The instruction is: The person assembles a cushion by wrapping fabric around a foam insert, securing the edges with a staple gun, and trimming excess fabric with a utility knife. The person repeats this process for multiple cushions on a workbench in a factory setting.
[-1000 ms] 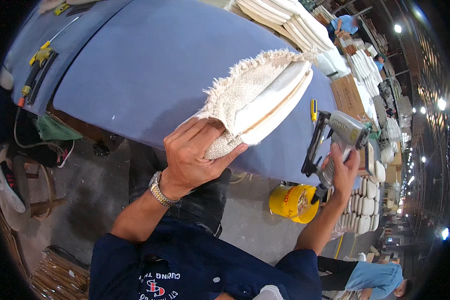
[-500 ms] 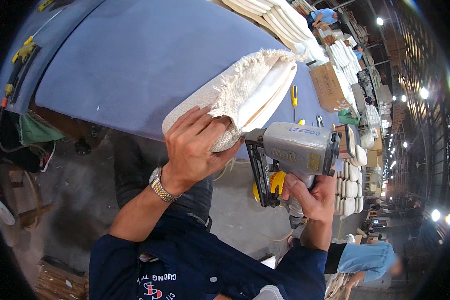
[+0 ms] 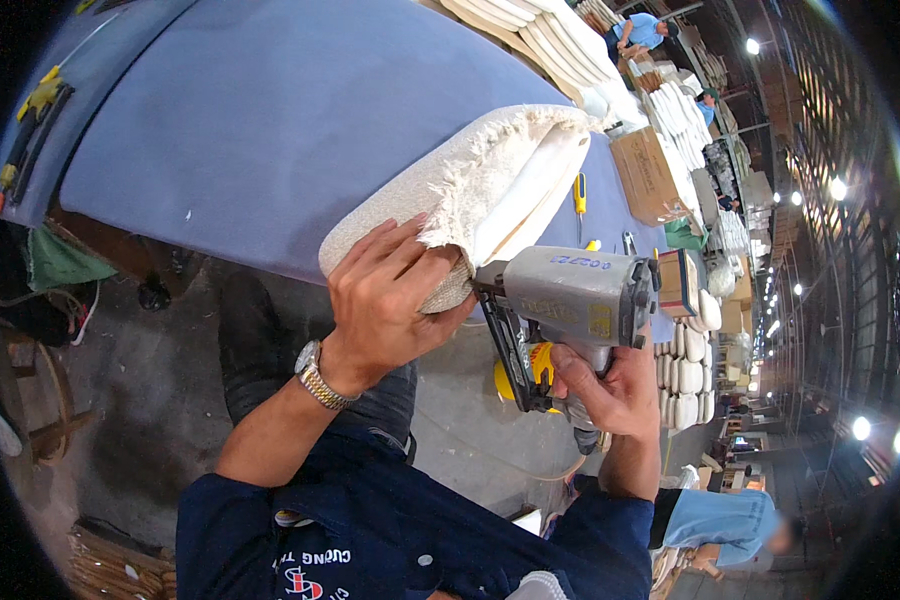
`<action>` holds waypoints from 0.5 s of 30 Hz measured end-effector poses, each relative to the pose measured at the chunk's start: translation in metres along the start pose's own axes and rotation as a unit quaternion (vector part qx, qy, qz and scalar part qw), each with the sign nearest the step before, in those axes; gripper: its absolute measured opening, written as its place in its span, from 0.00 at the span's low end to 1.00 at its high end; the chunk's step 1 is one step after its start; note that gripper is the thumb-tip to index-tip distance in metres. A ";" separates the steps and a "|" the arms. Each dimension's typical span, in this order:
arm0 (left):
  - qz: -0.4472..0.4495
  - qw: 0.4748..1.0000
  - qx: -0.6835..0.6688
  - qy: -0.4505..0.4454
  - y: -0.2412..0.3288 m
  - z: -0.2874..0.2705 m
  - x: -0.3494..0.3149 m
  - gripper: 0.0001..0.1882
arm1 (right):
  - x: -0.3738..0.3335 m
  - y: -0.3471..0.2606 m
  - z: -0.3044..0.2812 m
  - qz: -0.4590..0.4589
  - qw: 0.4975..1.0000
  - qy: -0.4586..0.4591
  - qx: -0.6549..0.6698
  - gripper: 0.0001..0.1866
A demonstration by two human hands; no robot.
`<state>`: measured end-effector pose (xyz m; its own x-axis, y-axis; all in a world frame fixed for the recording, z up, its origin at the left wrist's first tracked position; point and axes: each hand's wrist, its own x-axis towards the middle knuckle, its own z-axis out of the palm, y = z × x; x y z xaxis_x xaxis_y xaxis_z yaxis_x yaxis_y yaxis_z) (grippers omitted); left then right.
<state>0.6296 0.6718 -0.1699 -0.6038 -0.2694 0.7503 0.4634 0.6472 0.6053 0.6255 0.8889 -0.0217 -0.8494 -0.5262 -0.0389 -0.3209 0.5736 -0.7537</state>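
A padded seat panel (image 3: 390,205) in beige woven cloth stands tilted at the table's near edge, its frayed cloth edge folded over toward a white underside. My left hand (image 3: 395,285) grips its near end, fingers over the cloth and thumb underneath. In my right hand (image 3: 615,390) is a grey pneumatic staple gun (image 3: 575,290), the fingers wrapped round its handle. The gun's nose meets the panel's near end, close beside my left hand's fingertips. Whether the trigger is pressed cannot be made out.
The panel rests on a blue cloth-covered table (image 3: 240,130). A yellow-handled screwdriver (image 3: 580,195) lies beyond it. At the far left is a yellow and black air tool (image 3: 35,130) with a hose. A cardboard box (image 3: 650,175) and stacked pale cushions (image 3: 685,375) stand right. A co-worker (image 3: 720,525) is at lower right.
The staple gun has moved a little left, bringing its nose closer against the panel's near end. My left hand keeps its grip, and the view has shifted slightly.
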 end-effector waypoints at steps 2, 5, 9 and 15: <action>0.003 1.000 0.006 -0.001 0.001 -0.002 0.001 0.18 | -0.001 -0.001 -0.004 -0.006 1.000 0.006 -0.026 0.24; 0.007 1.000 0.004 0.016 0.001 -0.001 0.003 0.18 | 0.001 -0.016 -0.006 0.045 0.998 0.009 0.043 0.26; 0.017 0.999 0.004 0.036 0.000 0.004 0.004 0.18 | 0.004 -0.023 -0.008 0.069 0.994 0.006 0.079 0.28; 0.008 1.000 0.009 0.009 -0.001 0.001 0.001 0.19 | 0.007 -0.031 -0.009 0.087 0.995 -0.028 0.042 0.30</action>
<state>0.6283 0.6716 -0.1702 -0.5844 -0.2718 0.7646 0.4615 0.6637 0.5886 0.6256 0.8725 0.0071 -0.8636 -0.4593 -0.2081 -0.1329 0.6054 -0.7847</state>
